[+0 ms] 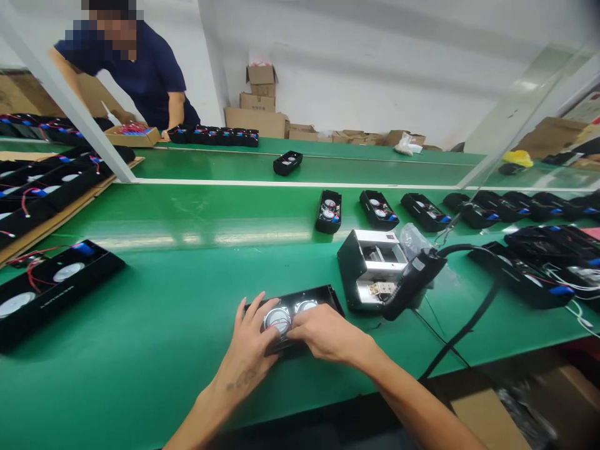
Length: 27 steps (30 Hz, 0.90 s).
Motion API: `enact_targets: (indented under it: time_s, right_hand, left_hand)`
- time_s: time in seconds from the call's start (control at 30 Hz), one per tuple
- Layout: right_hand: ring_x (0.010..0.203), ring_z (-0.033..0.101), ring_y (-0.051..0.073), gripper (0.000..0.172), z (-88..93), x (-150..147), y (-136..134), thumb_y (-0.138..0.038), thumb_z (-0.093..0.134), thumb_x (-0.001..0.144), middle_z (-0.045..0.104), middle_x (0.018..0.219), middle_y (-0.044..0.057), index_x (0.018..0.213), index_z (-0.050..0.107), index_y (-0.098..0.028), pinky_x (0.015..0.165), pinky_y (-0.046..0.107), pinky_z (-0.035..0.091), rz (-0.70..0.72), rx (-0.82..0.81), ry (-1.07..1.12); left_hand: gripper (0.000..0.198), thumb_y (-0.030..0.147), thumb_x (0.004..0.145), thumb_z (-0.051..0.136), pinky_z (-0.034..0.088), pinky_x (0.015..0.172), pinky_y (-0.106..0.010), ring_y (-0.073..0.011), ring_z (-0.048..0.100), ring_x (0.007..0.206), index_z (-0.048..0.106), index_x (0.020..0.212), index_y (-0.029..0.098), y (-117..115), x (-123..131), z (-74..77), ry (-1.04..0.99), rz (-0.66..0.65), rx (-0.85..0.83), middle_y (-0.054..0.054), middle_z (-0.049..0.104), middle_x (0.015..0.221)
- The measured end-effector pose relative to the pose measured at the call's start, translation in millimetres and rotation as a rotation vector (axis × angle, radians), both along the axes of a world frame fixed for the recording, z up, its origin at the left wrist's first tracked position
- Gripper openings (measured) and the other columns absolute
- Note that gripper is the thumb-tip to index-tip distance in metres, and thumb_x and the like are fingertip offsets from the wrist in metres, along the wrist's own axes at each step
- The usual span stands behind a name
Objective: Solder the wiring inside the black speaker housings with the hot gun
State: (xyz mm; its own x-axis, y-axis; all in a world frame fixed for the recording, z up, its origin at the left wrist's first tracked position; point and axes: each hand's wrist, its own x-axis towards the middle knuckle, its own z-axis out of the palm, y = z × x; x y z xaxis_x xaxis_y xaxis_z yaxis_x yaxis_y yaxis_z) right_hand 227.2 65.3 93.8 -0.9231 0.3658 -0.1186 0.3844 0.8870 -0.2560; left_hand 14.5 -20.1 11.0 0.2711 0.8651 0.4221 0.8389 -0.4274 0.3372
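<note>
A black speaker box (323,296) with two round silver drivers lies on the green bench in front of me. My left hand (253,331) grips its left end, fingers over the far edge and thumb near the left driver (277,321). My right hand (323,331) is closed over the right part, its fingertips pressed together between the two drivers; whatever they pinch is hidden. Just right of the box stands a small black and silver machine (347,275). A black electric screwdriver (415,281) hangs in front of it on a coiled cord.
Another speaker box (60,281) with red wires lies at the left. Several more boxes (379,209) stand along the back strip and right side. A cardboard tray (70,203) of boxes is at far left. Across the bench a person (145,69) leans beside a parts carton (134,137).
</note>
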Motion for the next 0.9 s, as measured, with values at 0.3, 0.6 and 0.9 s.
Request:
enact_targets:
  time_s: [0.3,0.6,0.9]
  right_hand:
    - [0.091,0.067,0.024,0.025,0.8,-4,-6,-0.021,0.073,0.084,0.076,0.105,0.009,0.109,0.075,-0.018,0.078,0.034,0.047,-0.089,-0.071,0.103]
    - [0.061,0.056,0.014,0.02,35.2,-44,51,-0.021,0.083,0.072,0.065,0.068,-0.002,0.092,0.079,-0.018,0.054,0.026,0.029,-0.259,-0.291,0.0]
    - [0.057,0.047,0.012,0.015,37.3,-47,50,-0.024,0.086,0.069,0.058,0.058,-0.004,0.079,0.079,-0.017,0.054,0.027,0.028,-0.29,-0.336,0.035]
  left_hand:
    - [0.013,0.02,0.077,0.08,0.024,0.126,-0.069,-0.0382,0.046,0.147,0.078,0.086,0.028,13,-3,27.1,-0.104,-0.008,-0.252,-0.003,0.069,0.143]
    - [0.03,0.042,0.06,0.089,0.054,0.082,-0.031,-0.0199,0.07,0.094,0.07,0.068,0.02,99,-42,65.8,-0.281,-0.092,-0.799,-0.003,0.073,0.126]
    - [0.055,0.046,0.053,0.094,0.044,0.068,-0.028,-0.019,0.065,0.085,0.07,0.097,0.024,100,-40,73.6,-0.362,-0.033,-0.953,0.002,0.072,0.092]
